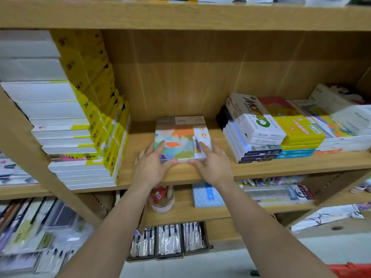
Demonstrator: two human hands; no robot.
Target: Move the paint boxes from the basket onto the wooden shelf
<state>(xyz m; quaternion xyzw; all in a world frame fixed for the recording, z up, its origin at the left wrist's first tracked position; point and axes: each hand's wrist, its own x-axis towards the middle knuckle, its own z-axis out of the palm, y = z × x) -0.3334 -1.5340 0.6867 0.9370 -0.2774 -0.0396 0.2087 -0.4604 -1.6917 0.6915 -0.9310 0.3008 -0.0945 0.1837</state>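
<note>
While both my arms reach up from the bottom of the frame, the head view shows one paint box (pixel 181 138) lying flat on the wooden shelf (pixel 200 173), centre of the picture, in the bare gap between two stocked piles. Left of frame: a leaning stack of white-and-yellow boxes (pixel 80 133). Right of frame: a mixed pile of watercolour packs (pixel 281 133). The gap looks like the slot meant for this stock, hence the box goes in square, near edge just behind the shelf lip. My left hand (pixel 151 165) has fingers spread flat on the lid's near left corner, thumb along the front edge. My right hand (pixel 212 163) mirrors it on the near right corner. Both are loosely open, pressing and steadying the box, not wrapped round it; my guess is a push to seat it deeper. Something red (pixel 349 269) shows lower right, possibly the basket; cannot tell. Only one view to note.
</note>
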